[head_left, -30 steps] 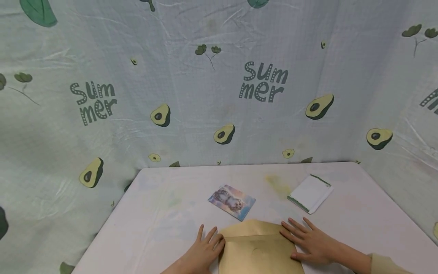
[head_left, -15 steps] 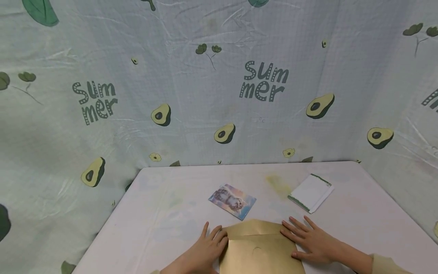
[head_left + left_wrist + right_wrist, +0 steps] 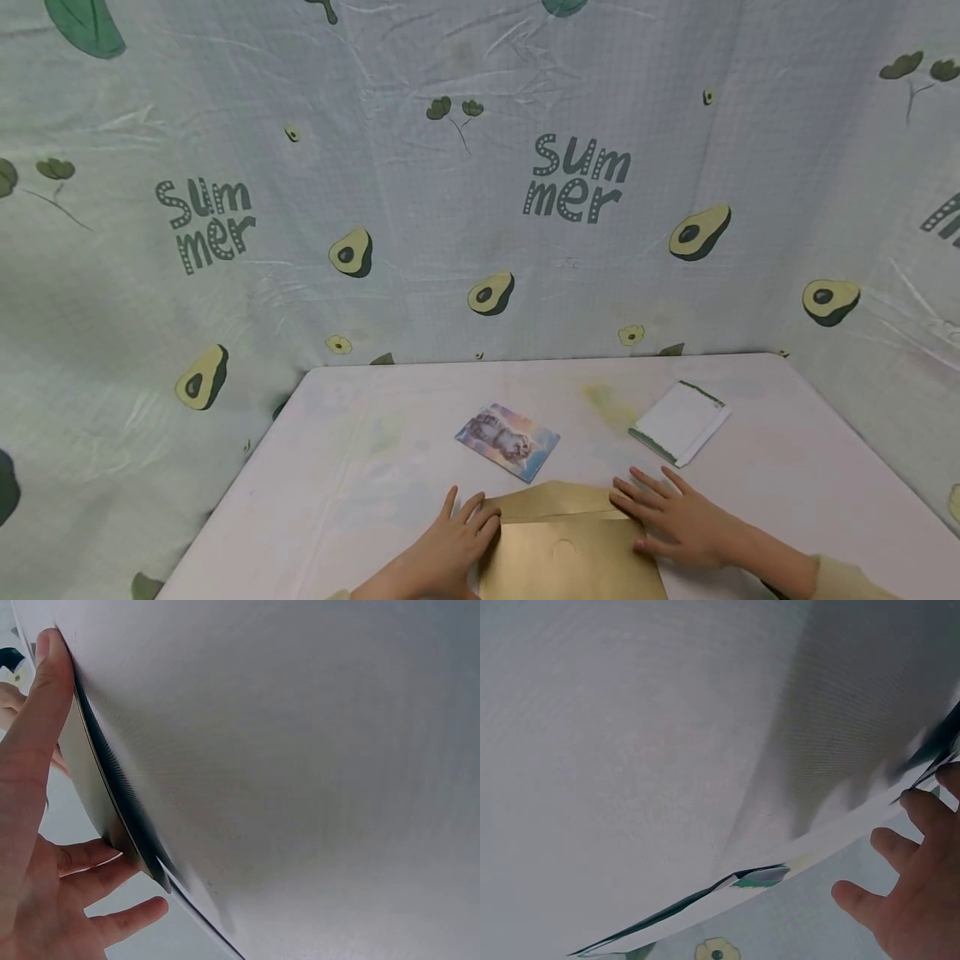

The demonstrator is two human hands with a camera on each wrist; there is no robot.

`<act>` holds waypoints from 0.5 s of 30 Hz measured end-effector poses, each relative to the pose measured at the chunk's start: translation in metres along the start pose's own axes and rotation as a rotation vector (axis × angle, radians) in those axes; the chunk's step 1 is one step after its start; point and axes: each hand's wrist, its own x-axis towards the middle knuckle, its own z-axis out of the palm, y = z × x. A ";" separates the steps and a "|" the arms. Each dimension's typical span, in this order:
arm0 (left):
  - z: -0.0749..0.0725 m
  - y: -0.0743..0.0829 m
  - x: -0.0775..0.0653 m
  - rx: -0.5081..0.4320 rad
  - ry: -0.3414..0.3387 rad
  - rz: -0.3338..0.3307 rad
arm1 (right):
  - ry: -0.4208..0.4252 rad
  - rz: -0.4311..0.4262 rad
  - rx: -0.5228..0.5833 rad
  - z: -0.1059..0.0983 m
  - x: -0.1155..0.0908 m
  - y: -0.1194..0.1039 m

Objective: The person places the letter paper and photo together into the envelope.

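A gold paper envelope [image 3: 570,557] lies at the near middle of the table in the head view, its pointed flap [image 3: 551,500] spread away from me. My left hand [image 3: 450,546] rests along its left edge, fingers spread near the flap fold. In the left wrist view, the thumb [image 3: 51,682] touches the edge farther along, and the envelope's side [image 3: 94,780] stands slightly off the tabletop. My right hand [image 3: 678,521] touches the envelope's upper right corner with spread fingers; in the right wrist view its fingertips [image 3: 919,802] reach that edge. The envelope's near end is out of frame.
Beyond the envelope lies a colourful picture card [image 3: 510,442]. A white card or notepad with green trim [image 3: 678,423] lies farther right. The pale table [image 3: 360,467] meets a hanging avocado-print cloth [image 3: 420,208] at its back and sides.
My left hand has shifted slightly right over the envelope's left edge. My right hand has moved slightly up and left at the right corner. The two cards stay put.
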 end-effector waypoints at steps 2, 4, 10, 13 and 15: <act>-0.001 -0.001 0.000 0.000 0.002 0.003 | 0.002 0.012 0.006 0.000 0.003 0.002; -0.001 -0.001 0.001 0.001 0.003 0.003 | -0.001 0.029 0.000 0.001 0.006 0.004; -0.002 -0.001 0.001 0.009 -0.002 -0.003 | 0.009 0.095 0.043 -0.006 0.025 0.004; 0.000 -0.001 0.000 0.015 0.003 -0.002 | -0.013 0.127 0.115 -0.009 0.036 0.003; 0.000 -0.001 0.000 0.025 0.007 -0.001 | -0.036 0.148 0.174 -0.009 0.044 0.002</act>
